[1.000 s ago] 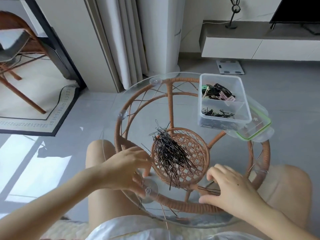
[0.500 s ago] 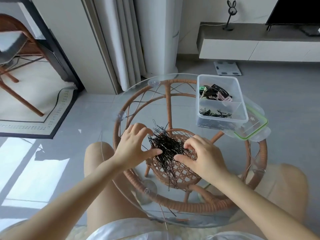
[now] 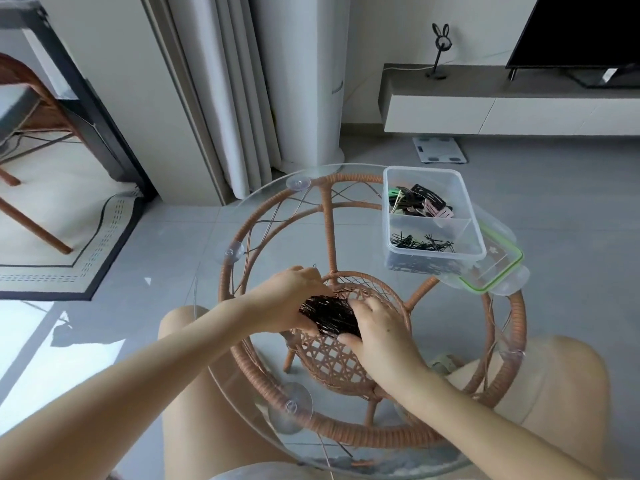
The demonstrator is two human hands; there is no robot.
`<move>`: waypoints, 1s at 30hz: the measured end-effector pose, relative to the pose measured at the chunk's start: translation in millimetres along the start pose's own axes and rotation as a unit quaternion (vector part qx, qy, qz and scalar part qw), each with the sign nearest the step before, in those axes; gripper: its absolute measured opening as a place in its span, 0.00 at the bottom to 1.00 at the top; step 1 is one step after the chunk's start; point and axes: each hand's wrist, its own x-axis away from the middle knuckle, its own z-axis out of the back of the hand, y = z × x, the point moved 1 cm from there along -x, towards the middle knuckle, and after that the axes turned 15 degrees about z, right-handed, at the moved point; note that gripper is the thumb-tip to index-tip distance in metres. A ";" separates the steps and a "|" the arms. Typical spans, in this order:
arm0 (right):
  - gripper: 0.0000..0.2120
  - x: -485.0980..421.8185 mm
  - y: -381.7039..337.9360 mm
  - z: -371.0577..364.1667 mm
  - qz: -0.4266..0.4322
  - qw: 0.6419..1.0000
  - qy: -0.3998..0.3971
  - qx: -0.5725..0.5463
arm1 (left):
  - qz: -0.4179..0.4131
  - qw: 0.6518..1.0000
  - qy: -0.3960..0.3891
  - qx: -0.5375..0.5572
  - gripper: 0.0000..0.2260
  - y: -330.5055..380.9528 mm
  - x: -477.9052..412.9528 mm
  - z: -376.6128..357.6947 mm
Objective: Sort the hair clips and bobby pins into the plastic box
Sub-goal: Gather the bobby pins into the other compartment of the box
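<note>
At the middle of the round glass worktop (image 3: 277, 230), both hands close on one dense bundle of black bobby pins (image 3: 329, 315). The left hand (image 3: 294, 303) curls around the bundle's left end, its fingers bent over the top. The right hand (image 3: 377, 327) grips the right end, with the thumb against the near side and the fingers wrapped over the far side. The pins lie packed roughly parallel between the two palms. Whether the bundle touches the glass cannot be told.

At the far right of the worktop stands the clear plastic box (image 3: 388, 209), split by a divider into two compartments. The far compartment holds the hair clips (image 3: 420, 202), black, pink and green. The near compartment holds a thin scatter of loose bobby pins (image 3: 422, 244). The box's lid (image 3: 498, 271), clear with a green seal, lies partly under the box's right side and juts past the worktop's edge.

A rattan frame (image 3: 327, 220) shows through the glass, and the person's bare knees sit on either side of it.
</note>
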 end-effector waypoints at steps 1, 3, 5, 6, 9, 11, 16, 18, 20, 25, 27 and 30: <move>0.21 -1.2 1.4 2.6 0.002 1.000 0.001 -0.020 | 0.005 1.000 0.003 0.016 0.27 0.0 -0.9 -0.9; 0.19 -1.8 4.1 8.1 0.005 0.999 0.009 -0.051 | 0.013 0.999 0.009 0.036 0.23 -0.6 -2.1 -1.4; 0.19 -2.1 6.6 14.8 0.008 0.998 0.016 -0.064 | 0.024 0.998 0.004 0.052 0.19 -2.6 -2.0 0.0; 0.19 -2.0 7.6 18.9 0.006 0.997 0.018 -0.070 | 0.027 0.998 0.002 0.063 0.17 -4.5 -1.4 0.6; 0.18 -1.4 11.6 32.4 -0.005 0.997 0.015 -0.075 | 0.032 0.996 0.001 0.083 0.14 -11.0 1.8 3.6; 0.17 -0.7 14.4 41.9 -0.011 0.997 0.012 -0.077 | 0.039 0.995 0.002 0.092 0.13 -14.7 3.4 5.0; 0.15 1.2 19.1 71.5 -0.011 0.997 0.024 -0.071 | 0.059 0.990 0.021 0.125 0.11 -19.1 4.5 6.9; 0.14 0.3 20.3 85.3 -0.008 0.997 0.034 -0.074 | 0.066 0.988 0.028 0.135 0.11 -20.7 4.7 7.0; 0.11 -1.1 22.8 100.4 0.000 0.995 0.047 -0.083 | 0.071 0.986 0.035 0.147 0.11 -22.7 3.6 6.8; 0.11 -12.2 46.9 143.6 -0.009 0.993 0.090 -0.070 | 0.074 0.985 0.050 0.150 0.09 -23.4 4.9 12.2; 0.12 -23.0 63.1 156.9 -0.020 0.994 0.097 -0.041 | 0.075 0.984 0.055 0.155 0.08 -22.9 6.3 15.7; 0.11 -43.9 86.6 161.9 -0.022 0.999 0.037 0.012 | 0.073 0.982 0.059 0.162 0.08 -21.9 7.7 20.5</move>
